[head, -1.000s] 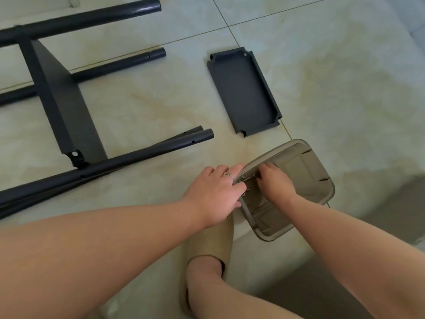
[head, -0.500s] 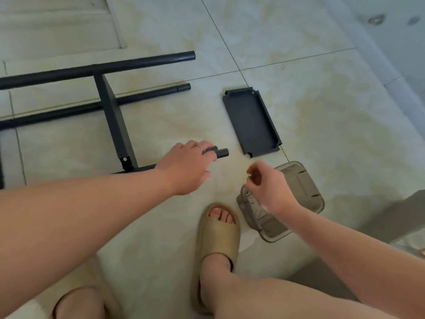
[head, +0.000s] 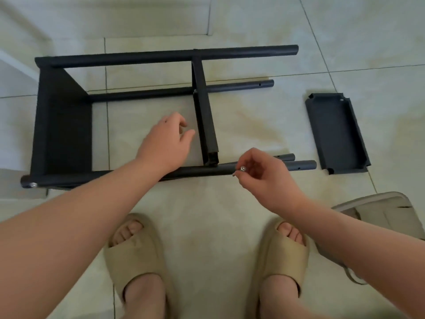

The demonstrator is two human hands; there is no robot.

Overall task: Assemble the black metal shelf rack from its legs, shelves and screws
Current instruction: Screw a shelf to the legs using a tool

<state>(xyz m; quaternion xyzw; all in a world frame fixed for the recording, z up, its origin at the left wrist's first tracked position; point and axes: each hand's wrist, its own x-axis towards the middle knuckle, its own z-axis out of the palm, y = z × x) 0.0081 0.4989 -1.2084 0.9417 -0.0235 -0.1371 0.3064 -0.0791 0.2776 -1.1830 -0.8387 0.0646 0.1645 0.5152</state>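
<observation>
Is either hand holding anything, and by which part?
The right hand pinches a screw, apparently by its shank, with the silver head showing; the left hand holds nothing.

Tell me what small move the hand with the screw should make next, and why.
Probably the right hand should carry its small silver screw leftward to the near corner of the middle black metal shelf, at the near black tube leg: the screw hovers beside that joint.

The half-built rack and loose shelf at right are matt black metal, the screw shiny silver, the floor tiles glossy, the slippers matt foam-like.
</observation>
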